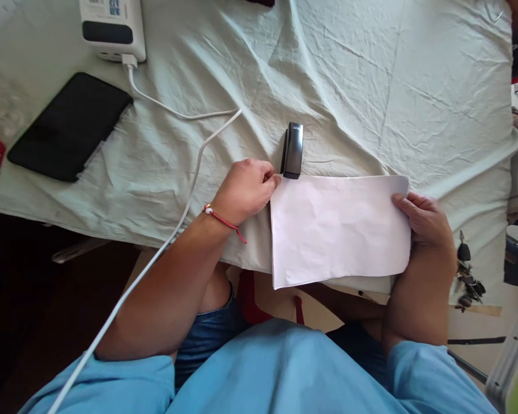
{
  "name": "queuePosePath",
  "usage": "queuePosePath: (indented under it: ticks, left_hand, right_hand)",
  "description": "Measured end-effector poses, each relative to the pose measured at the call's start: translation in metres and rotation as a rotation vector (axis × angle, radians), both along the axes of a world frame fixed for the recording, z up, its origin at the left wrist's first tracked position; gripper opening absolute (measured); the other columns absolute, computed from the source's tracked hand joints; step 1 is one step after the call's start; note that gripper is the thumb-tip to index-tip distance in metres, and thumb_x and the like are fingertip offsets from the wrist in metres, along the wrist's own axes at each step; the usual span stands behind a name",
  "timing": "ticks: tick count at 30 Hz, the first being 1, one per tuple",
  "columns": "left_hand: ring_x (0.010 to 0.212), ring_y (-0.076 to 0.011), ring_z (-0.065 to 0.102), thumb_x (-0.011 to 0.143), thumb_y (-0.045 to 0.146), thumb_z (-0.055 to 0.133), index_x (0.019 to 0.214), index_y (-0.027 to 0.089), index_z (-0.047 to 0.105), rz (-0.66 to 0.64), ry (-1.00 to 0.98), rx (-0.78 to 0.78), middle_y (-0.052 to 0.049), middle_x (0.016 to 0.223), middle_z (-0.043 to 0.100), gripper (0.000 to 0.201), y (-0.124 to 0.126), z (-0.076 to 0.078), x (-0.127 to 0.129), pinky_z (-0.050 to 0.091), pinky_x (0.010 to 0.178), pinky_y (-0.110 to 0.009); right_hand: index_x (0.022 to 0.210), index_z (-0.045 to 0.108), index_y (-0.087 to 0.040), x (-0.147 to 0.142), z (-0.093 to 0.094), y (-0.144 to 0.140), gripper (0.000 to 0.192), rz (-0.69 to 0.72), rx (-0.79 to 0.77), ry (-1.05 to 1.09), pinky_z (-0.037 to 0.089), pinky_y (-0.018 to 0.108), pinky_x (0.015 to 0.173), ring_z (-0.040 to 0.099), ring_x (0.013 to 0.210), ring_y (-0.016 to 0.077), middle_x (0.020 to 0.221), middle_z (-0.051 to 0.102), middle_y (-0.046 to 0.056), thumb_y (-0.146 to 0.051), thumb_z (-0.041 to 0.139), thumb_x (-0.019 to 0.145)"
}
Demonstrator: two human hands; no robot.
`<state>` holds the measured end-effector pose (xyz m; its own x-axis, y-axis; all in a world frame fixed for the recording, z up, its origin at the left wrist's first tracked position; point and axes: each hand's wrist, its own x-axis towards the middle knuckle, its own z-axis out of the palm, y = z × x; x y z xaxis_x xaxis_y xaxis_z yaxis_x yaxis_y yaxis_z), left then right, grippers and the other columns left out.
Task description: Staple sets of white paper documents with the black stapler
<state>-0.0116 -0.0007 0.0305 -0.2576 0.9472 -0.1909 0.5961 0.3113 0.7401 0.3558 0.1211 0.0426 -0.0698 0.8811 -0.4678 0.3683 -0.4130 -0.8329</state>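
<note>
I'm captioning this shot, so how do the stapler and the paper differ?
The stapler is dark and glossy, while the paper is white and matte with faint creases. The stapler is narrow and small; the paper is far broader. The stapler sits wholly over the tablecloth, whereas the paper's near edge reaches past the cloth's edge. Both are close to the left hand.

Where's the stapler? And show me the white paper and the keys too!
Stapler (294, 148): head view, middle of its shiny dark top.
White paper (340, 231): head view, middle of its upper face.
Keys (471, 284): head view, middle of the bunch.
</note>
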Motion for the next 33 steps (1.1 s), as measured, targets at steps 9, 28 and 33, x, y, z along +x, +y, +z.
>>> queuePosePath:
  ticks: [9,28,33]
  left_hand:
    - [0.073,-0.0202,0.062,0.088,0.028,0.066,0.071,0.020,0.072,0.137,-0.056,0.063,-0.005,0.076,0.076,0.020,0.010,-0.004,0.006,0.046,0.074,-0.034]
    - [0.067,-0.0176,0.057,0.081,0.027,0.072,0.069,0.018,0.074,0.122,-0.273,0.035,-0.005,0.070,0.072,0.016,0.012,-0.012,0.000,0.040,0.063,-0.030]
    - [0.071,-0.0189,0.061,0.082,0.025,0.073,0.072,0.018,0.073,0.136,-0.243,0.039,-0.004,0.072,0.072,0.012,0.012,-0.009,-0.001,0.044,0.069,-0.032]
  right_hand:
    - [0.089,0.083,-0.022,-0.001,0.002,0.001,0.037,-0.066,0.066,-0.015,0.058,0.026,0.048,0.072,0.056,0.0194,0.080,0.083,0.001,-0.042,0.099,0.062]
    - [0.088,0.083,-0.022,0.000,0.001,0.003,0.035,-0.048,0.032,-0.023,0.056,0.025,0.047,0.070,0.053,0.0180,0.078,0.082,0.000,-0.039,0.098,0.061]
    - [0.088,0.083,-0.022,0.001,0.000,0.004,0.035,-0.052,0.043,-0.030,0.055,0.025,0.047,0.070,0.054,0.0183,0.078,0.082,0.000,-0.040,0.097,0.062]
